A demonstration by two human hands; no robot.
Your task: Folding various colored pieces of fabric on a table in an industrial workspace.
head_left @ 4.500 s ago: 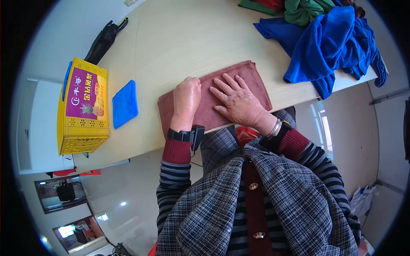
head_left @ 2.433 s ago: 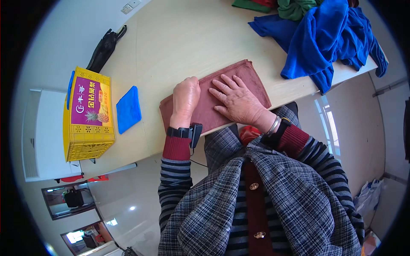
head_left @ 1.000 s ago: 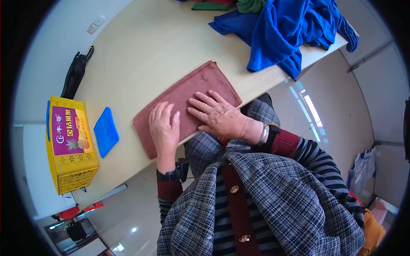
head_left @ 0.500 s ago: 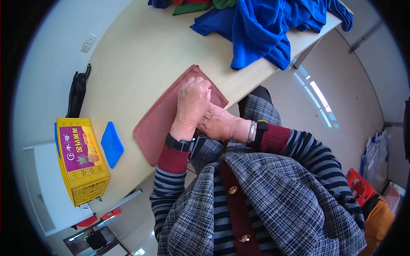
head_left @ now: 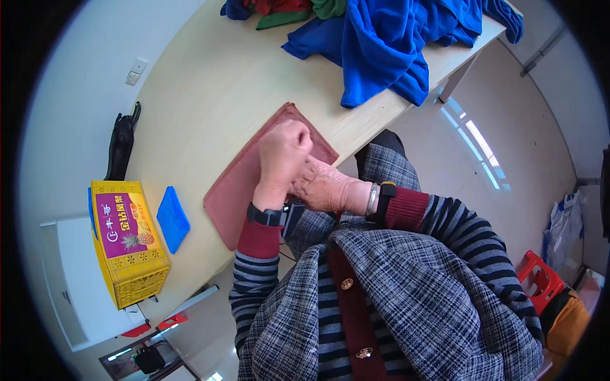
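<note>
A folded dusty-pink cloth (head_left: 236,198) lies on the table under my hands. My left hand (head_left: 284,152), slightly blurred, is curled into a fist above the cloth's middle, with nothing showing in its fingers. My right hand (head_left: 325,183) reaches in from the right, over the near edge of the table, and meets the left near its wrist. The left hand and forearm hide its fingers. Each wrist wears a dark band, and a silver bracelet (head_left: 372,198) circles the right one.
Crumpled blue garments (head_left: 387,57) cover the far right table edge, beside red and green cloths (head_left: 283,13). Toward the left lie a folded blue cloth (head_left: 173,220), a yellow carton (head_left: 130,244) and a black mannequin hand (head_left: 122,143). A red stool (head_left: 540,279) stands on the floor at right.
My left fist has turned slightly and shifted a little down the cloth. My right hand stays nearly where it was. The whole view has tilted slightly.
</note>
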